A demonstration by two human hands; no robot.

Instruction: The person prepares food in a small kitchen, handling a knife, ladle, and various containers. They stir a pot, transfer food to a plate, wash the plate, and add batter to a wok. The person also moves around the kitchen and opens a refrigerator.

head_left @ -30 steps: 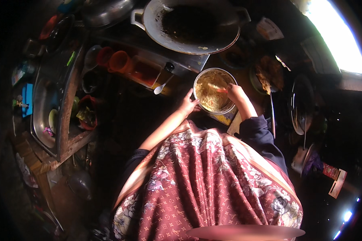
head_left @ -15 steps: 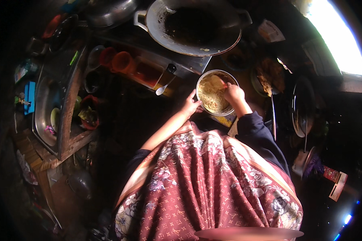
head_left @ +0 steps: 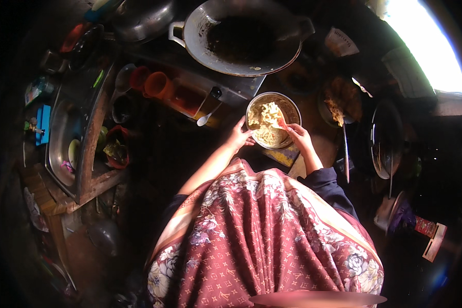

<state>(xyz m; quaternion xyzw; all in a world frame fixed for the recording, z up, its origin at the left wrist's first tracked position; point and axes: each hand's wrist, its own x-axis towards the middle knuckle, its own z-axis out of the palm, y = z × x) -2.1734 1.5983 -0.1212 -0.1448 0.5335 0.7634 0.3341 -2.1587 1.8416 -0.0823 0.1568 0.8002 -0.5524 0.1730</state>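
Clumping up now: mix [head_left: 270, 112] in the bowl [head_left: 292, 109] was flatter half a second ago, so it's getting turned, looks like. Right hand [head_left: 299, 137] grips the spoon [head_left: 282, 123], left hand [head_left: 238, 136] holds bowl's left side.

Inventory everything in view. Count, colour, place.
mixing bowl: 1, silver, centre
mixture: 1 mass, yellowish, in bowl
utensil: 1, red, in bowl
wok: 1, grey, top centre
spoon: 1, white, left of bowl
cups: 2, reddish, upper left
sink: 1, silver, left
other kitchenware: uncountable, mostly dark, edges
garment: 1, maroon floral, lower centre
left hand: 1, bare, bowl's left side
right hand: 1, bare, gripping utensil
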